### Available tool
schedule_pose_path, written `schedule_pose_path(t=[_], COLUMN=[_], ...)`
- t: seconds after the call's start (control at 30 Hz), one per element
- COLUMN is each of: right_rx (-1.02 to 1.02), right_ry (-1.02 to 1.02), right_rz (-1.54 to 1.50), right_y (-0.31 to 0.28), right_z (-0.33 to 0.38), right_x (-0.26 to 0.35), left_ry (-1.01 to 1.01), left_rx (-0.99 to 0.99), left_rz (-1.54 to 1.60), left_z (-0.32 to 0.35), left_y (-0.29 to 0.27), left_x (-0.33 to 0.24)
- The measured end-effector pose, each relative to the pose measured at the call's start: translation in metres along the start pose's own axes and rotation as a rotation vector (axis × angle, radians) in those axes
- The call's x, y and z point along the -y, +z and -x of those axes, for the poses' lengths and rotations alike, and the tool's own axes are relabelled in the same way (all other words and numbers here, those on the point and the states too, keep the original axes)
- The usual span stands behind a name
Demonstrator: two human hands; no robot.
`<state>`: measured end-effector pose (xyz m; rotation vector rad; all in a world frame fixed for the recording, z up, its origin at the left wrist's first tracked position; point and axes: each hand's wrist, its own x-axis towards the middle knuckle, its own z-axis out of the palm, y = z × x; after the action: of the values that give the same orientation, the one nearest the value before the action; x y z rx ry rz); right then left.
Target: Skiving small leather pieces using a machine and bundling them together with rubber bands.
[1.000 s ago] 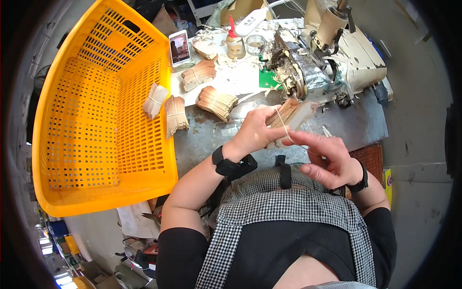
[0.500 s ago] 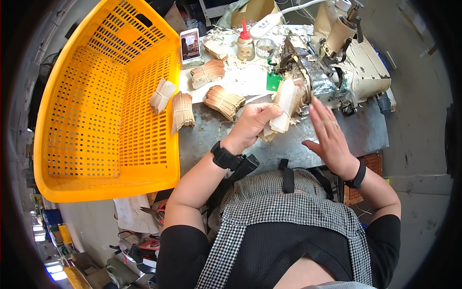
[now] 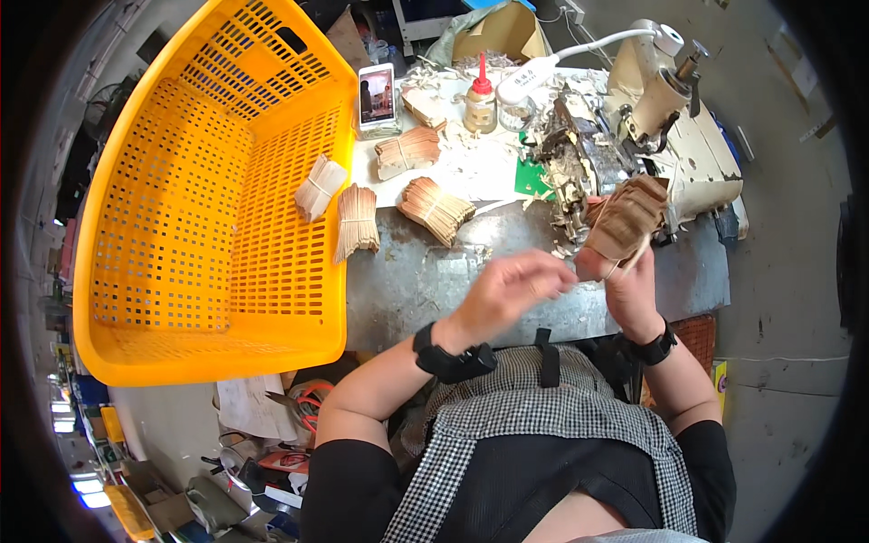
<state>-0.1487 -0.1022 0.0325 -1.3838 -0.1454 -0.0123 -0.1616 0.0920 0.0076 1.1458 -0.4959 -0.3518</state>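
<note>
A thick bundle of brown leather-like pieces (image 3: 625,217), bound with a thin band, is gripped in my right hand (image 3: 632,294). Its layered edges face up, close to the front of the machine (image 3: 588,149). My left hand (image 3: 516,294) is just left of it, slightly blurred, with fingers stretched toward the bundle and nothing visible in them. Two more banded bundles, a fanned one (image 3: 436,210) and a narrow upright one (image 3: 357,223), lie on the metal tabletop (image 3: 434,290). Behind them is another tan bundle (image 3: 407,151).
A large yellow perforated basket (image 3: 208,357) stands at left, with a pale bundle (image 3: 319,187) at its right wall. Behind are a propped phone (image 3: 377,98), a red-tipped glue bottle (image 3: 481,104) and a white lamp (image 3: 529,80). Pale shavings litter the table around the machine.
The bundle has passed from my left hand to my right and turned, now showing its brown layered edges. My left hand has come away from it, lower and nearer my body.
</note>
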Motion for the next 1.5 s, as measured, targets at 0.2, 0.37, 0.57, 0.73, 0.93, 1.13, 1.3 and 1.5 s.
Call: schedule_pose_path(t=[0.2,0.37,0.57,0.73,0.93,1.13,1.3,1.5], right_rx=[-0.108,-0.007,0.333,0.452,0.507,0.637,0.569,0.653], right_ry=[0.268,0.291,0.682,0.536,0.312,0.183,0.227,0.294], right_rz=[-0.179,-0.175,-0.211,0.117,0.453,0.611,0.573,0.438], right_y=[0.012,0.005,-0.031,-0.062,-0.087,-0.118,-0.152,-0.147], right_z=[0.007,0.011,0.013,0.014,0.010,0.006,0.004,-0.007], right_x=[0.000,0.026,0.052,0.052,0.047,0.032,0.018,0.035], left_ry=[0.213,0.030,-0.010,0.203,0.259,0.354,0.073,-0.171], left_rx=[0.079,0.192,-0.020,-0.458,-0.493,-0.553,-0.525,-0.280], left_rz=[-0.448,-0.126,-0.420,-0.361,-0.895,-0.907,-1.005,-0.309], left_z=[0.001,0.000,0.003,-0.016,-0.040,-0.048,-0.045,-0.051], left_y=[0.023,0.015,0.025,0.059,0.093,0.101,0.076,0.101], left_x=[0.013,0.006,-0.024,-0.016,-0.026,-0.022,-0.017,0.029])
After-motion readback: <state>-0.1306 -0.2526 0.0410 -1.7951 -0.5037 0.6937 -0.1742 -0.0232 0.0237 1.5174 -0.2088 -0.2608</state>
